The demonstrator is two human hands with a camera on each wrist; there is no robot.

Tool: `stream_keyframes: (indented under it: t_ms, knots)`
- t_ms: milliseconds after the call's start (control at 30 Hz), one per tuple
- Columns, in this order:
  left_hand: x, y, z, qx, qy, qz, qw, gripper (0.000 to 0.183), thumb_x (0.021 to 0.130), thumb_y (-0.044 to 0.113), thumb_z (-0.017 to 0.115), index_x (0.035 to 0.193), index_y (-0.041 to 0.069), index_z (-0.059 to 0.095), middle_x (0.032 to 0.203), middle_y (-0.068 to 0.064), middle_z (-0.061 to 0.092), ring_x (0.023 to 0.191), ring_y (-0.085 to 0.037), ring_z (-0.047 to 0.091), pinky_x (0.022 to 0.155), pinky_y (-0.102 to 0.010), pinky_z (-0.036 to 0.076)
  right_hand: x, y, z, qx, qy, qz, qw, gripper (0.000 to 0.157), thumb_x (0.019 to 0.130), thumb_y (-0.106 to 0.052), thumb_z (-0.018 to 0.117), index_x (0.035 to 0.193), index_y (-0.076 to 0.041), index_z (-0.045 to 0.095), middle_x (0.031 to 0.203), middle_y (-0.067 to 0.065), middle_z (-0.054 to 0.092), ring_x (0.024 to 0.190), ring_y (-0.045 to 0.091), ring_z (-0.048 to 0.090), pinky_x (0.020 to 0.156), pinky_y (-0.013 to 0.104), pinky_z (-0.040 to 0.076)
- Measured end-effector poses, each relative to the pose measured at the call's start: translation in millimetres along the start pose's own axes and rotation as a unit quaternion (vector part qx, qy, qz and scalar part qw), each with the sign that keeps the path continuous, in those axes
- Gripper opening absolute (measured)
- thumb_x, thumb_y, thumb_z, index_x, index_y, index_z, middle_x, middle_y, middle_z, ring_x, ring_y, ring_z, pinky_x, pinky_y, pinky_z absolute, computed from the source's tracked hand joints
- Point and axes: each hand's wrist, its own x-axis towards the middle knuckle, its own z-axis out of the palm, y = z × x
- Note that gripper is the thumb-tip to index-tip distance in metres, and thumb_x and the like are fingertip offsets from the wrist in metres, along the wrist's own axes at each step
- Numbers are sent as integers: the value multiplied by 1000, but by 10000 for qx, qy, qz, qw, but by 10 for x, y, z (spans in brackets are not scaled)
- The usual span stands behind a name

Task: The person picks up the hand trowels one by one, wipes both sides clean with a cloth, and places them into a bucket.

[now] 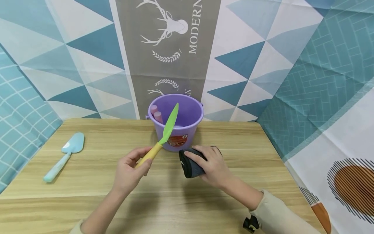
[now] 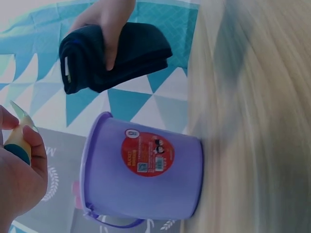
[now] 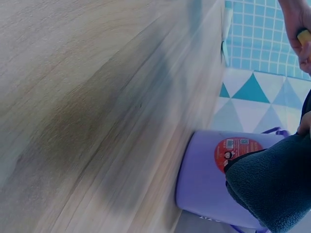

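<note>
In the head view my left hand [image 1: 128, 172] grips the yellow handle of a small garden trowel [image 1: 170, 125]. Its narrow green blade points up and away, overlapping the purple bucket [image 1: 191, 131]. My right hand [image 1: 215, 167] holds a folded dark cloth [image 1: 193, 165] from above, thumb on one side, just in front of the bucket's right side. In the right wrist view the cloth [image 3: 272, 179] has a fuzzy, towel-like surface and covers part of the bucket. The left wrist view shows a white tag on one end of the cloth [image 2: 121, 58].
Inside the bucket, at its left, stand two pink rod-like ends [image 1: 158, 116]. A light blue trowel [image 1: 73, 144] lies on the wooden table [image 1: 96, 172] at the left. Patterned cloth [image 1: 239, 61] hangs behind the table and along its sides.
</note>
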Motion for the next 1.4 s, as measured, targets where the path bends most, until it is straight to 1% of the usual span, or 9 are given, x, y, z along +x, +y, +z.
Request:
stream_keyframes:
  t_ms: [200, 333, 500, 600, 700, 800, 900, 1133, 1400]
  knots:
    - [57, 92, -72, 549, -118, -122, 9983, 27, 83, -9, 59, 110, -8, 61, 88, 2, 60, 59, -8, 52, 48, -20, 46, -8, 13, -10, -13, 33, -19, 10000, 69, 62, -12, 80, 126, -20, 55, 121, 10, 57, 106, 26, 57, 78, 40, 47]
    - [102, 149, -92, 1070, -69, -345, 9936, 29, 84, -2, 63, 113, -3, 63, 91, 7, 62, 66, -7, 56, 54, -20, 50, -17, 18, -10, -37, 73, -52, 10000, 70, 61, -12, 81, 125, -20, 56, 119, 11, 58, 103, 25, 57, 76, 39, 47]
    - [156, 179, -100, 1494, 408, -659, 9857, 31, 82, 8, 70, 113, 5, 67, 93, 15, 64, 75, -6, 58, 60, -19, 52, -30, 15, -16, -33, 51, -70, 10000, 72, 59, -11, 81, 126, -21, 55, 118, 11, 58, 104, 25, 57, 75, 38, 46]
    - [185, 184, -100, 1701, 775, -751, 9795, 31, 79, 10, 73, 110, 8, 69, 89, 16, 64, 74, -7, 57, 58, -19, 50, -32, 7, -27, -12, 13, -66, 10000, 72, 60, -11, 81, 126, -21, 55, 119, 10, 57, 104, 24, 56, 76, 37, 46]
    - [209, 184, -98, 1931, 1009, -776, 9729, 29, 77, 12, 75, 106, 13, 71, 88, 16, 65, 72, -8, 56, 56, -19, 49, -32, 1, -33, 12, 18, -53, 10000, 71, 61, -12, 81, 126, -21, 55, 119, 10, 58, 104, 24, 56, 76, 37, 46]
    - [231, 181, -92, 2091, 1170, -670, 9685, 28, 76, 12, 75, 104, 17, 72, 90, 14, 66, 72, -10, 57, 55, -20, 49, -34, 1, -31, 30, 36, -47, 10000, 71, 61, -12, 81, 126, -20, 55, 119, 10, 57, 104, 24, 56, 76, 37, 46]
    - [257, 177, -88, 2098, 1314, -477, 9677, 27, 76, 10, 75, 101, 17, 73, 91, 14, 66, 71, -10, 57, 53, -19, 48, -39, 1, -31, 32, 28, -35, 10000, 71, 61, -12, 81, 126, -20, 55, 120, 10, 57, 104, 24, 56, 76, 37, 46]
    - [339, 164, -87, 1789, 1537, 79, 9718, 27, 74, 6, 77, 100, 9, 72, 87, 18, 66, 69, -8, 56, 53, -16, 47, -63, -4, -34, 50, -7, -52, 10000, 73, 59, -11, 82, 126, -20, 55, 120, 10, 57, 105, 25, 57, 75, 37, 46]
    - [441, 193, -68, 1436, 1625, 371, 9755, 27, 72, 4, 78, 98, 7, 71, 88, 15, 66, 71, -8, 57, 55, -14, 49, -71, -17, -41, 11, -35, -86, 10000, 70, 61, -11, 80, 126, -20, 56, 118, 11, 59, 104, 24, 57, 80, 38, 47]
